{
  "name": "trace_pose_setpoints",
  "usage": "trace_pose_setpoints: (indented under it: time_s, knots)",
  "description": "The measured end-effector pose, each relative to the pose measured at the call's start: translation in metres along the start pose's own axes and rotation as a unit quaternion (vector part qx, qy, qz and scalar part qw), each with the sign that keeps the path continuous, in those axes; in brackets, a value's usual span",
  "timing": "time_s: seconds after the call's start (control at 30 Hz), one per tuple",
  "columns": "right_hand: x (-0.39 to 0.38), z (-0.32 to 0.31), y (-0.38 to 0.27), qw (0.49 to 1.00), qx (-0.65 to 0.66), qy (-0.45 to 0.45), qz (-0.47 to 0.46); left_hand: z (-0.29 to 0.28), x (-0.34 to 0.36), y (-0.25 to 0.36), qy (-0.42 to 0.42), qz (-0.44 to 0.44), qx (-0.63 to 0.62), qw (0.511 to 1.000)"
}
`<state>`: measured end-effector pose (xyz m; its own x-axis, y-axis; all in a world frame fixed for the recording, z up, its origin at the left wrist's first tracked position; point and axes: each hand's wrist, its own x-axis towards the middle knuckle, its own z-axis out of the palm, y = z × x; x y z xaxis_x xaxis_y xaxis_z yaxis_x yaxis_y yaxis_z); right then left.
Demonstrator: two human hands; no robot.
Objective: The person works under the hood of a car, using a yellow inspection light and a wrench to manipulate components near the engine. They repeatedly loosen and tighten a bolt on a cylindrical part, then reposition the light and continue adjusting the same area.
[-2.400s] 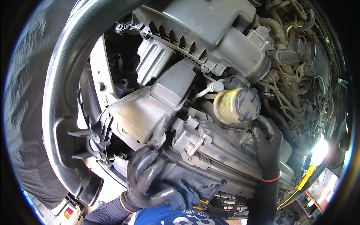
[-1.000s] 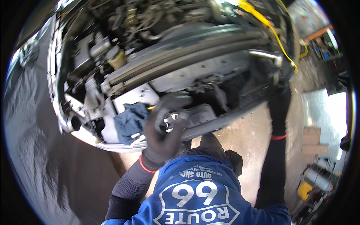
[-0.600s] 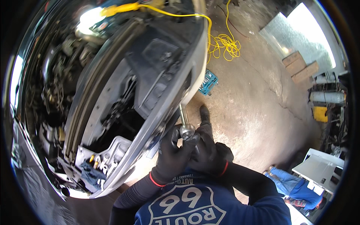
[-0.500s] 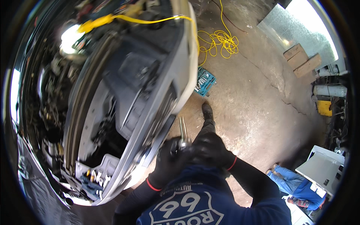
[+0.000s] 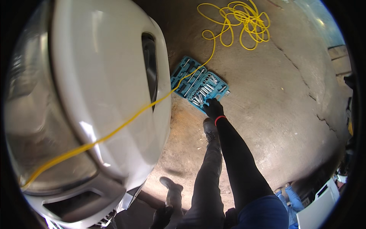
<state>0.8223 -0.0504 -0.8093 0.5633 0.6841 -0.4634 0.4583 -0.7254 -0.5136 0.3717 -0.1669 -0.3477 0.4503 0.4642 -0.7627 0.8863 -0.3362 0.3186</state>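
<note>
My right hand (image 5: 214, 108), in a black glove with a red cuff band, reaches down to the near edge of an opened teal socket set case (image 5: 225, 94) on the floor. Its fingers are bent inward at the small sockets; what they pinch, if anything, is hidden. In the case lie rows of silver sockets (image 5: 203, 92) and several long dark and silver tools (image 5: 185, 72). My left hand (image 5: 162, 216), also gloved in black, hangs low beside my leg at the lower edge. Its fingers are too dark to make out.
A white car's front corner (image 5: 114, 68) fills the left side. Across it and the case runs a yellow cord (image 5: 133, 116), coiled on the concrete floor farther off. My boot (image 5: 209, 128) stands just short of the case. Someone in blue trousers (image 5: 293, 202) is at lower right.
My view has swung from the open engine bay to the floor. Both hands were together around a shiny metal tool; now they are apart, the right one down at the socket set case.
</note>
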Motion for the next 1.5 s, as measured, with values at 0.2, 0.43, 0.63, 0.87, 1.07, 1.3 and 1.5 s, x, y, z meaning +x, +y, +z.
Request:
trace_pose_setpoints:
  time_s: [0.2,0.43,0.63,0.87,1.07,1.3,1.5]
  knots:
    - [0.19,0.053,-0.046,0.954,0.135,0.237,-0.12,0.033,-0.002,-0.025,-0.101,-0.301,-0.122,0.94]
    - [0.302,0.119,-0.052,0.984,-0.029,0.12,-0.131,0.064,-0.028,-0.033,-0.12,-0.317,-0.063,0.939]
    - [0.33,0.117,-0.059,0.973,-0.159,0.097,-0.133,0.074,-0.016,-0.026,-0.128,-0.232,-0.029,0.964]
    - [0.34,0.08,-0.077,0.931,-0.261,0.097,-0.235,0.08,0.01,-0.02,-0.083,-0.282,-0.1,0.95]
    - [0.24,0.038,-0.029,0.978,0.045,0.18,-0.099,0.061,0.047,0.005,-0.067,-0.253,-0.109,0.959]
    - [-0.12,-0.146,-0.055,0.519,0.77,-0.182,0.324,-0.069,0.152,0.119,0.008,-0.121,-0.282,0.952]
    - [-0.272,-0.294,-0.203,0.363,0.832,-0.291,0.303,-0.153,0.114,0.19,0.062,0.15,-0.246,0.955]
